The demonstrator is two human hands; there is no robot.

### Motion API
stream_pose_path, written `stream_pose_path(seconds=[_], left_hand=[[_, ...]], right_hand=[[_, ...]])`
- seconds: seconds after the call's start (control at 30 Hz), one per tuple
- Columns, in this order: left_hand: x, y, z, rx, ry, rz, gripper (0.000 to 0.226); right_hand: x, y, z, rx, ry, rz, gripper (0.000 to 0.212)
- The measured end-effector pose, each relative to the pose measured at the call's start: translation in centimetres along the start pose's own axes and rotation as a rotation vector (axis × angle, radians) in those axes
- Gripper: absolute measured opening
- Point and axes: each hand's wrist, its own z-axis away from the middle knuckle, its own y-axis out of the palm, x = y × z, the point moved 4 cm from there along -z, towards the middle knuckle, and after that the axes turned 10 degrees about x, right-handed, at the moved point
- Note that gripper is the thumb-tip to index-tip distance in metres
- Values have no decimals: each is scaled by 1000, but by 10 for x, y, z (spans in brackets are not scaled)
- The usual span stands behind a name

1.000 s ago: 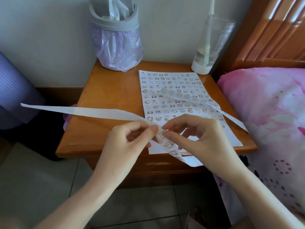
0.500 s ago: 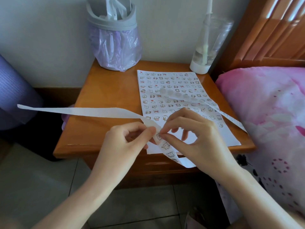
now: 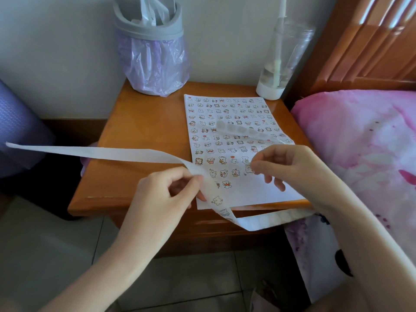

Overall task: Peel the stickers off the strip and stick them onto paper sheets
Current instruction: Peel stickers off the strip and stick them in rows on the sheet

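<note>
Left hand (image 3: 162, 194) pinched on the strip (image 3: 126, 154), thumb and forefinger closed over it just off the table's (image 3: 139, 136) front edge. Right hand (image 3: 286, 165) apart from the left, over the sheet (image 3: 227, 129), thumb and forefinger nipped on one small sticker (image 3: 248, 169), held just above or against the paper; contact hard to tell. Strip trailing left past the table edge, bare; other end curling down below the sheet's front edge, a few stickers on it near the left fingers. Sheet flat on the table, filled with rows of stickers, bare at the near right corner. Bin (image 3: 150, 52) and bottle (image 3: 281, 64) at the back.
</note>
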Motion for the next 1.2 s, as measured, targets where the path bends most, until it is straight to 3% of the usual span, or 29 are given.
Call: stream_pose_path(seconds=[0.23,1.2], left_hand=[[-1,2,1,-18,23,-113,13],[4,2,1,-32,-7,-130,9]], right_hand=[[-9,16,-4,22,42,0,6],[-9,22,-6,-41,-44,105,5]])
